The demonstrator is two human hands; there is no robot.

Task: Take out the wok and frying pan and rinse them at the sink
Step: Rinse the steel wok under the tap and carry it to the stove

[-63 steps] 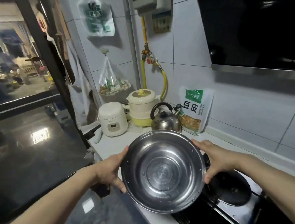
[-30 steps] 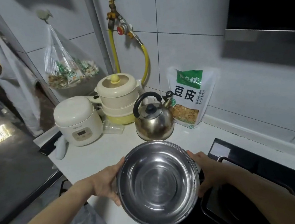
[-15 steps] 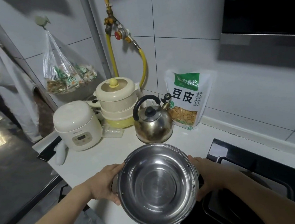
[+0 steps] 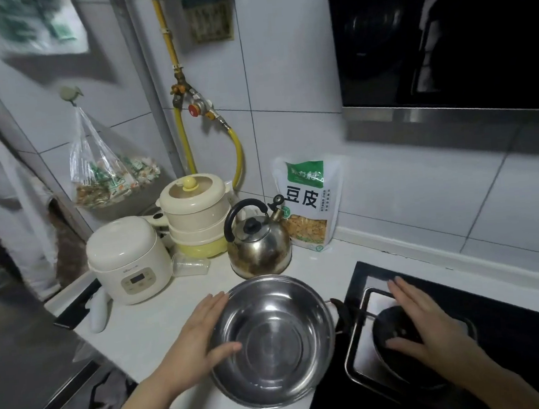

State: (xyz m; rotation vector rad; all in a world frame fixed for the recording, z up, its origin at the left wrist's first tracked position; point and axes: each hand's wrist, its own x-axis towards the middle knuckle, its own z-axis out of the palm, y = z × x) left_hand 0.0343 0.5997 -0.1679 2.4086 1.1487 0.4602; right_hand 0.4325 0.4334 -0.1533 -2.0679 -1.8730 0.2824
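Observation:
A round stainless steel bowl (image 4: pixel 274 344) sits on the white counter (image 4: pixel 142 326) near its front edge, just left of the black stove (image 4: pixel 517 329). My left hand (image 4: pixel 195 341) lies against the bowl's left rim, fingers stretched out and the thumb over the rim. My right hand (image 4: pixel 425 327) is off the bowl, spread flat above a dark round object (image 4: pixel 396 363) on the stove. I cannot tell whether that object is a pan or a burner. No wok is in view.
Behind the bowl stand a metal kettle (image 4: pixel 259 247), a cream stacked steamer pot (image 4: pixel 193 211), a white rice cooker (image 4: pixel 126 259) and a food bag (image 4: pixel 309 207) against the tiled wall. A dark range hood (image 4: pixel 443 42) hangs upper right. The counter drops off at left.
The bowl, held in both hands before, now rests on the counter. My right hand has left its rim and moved right over the stove. My left hand's fingers have straightened.

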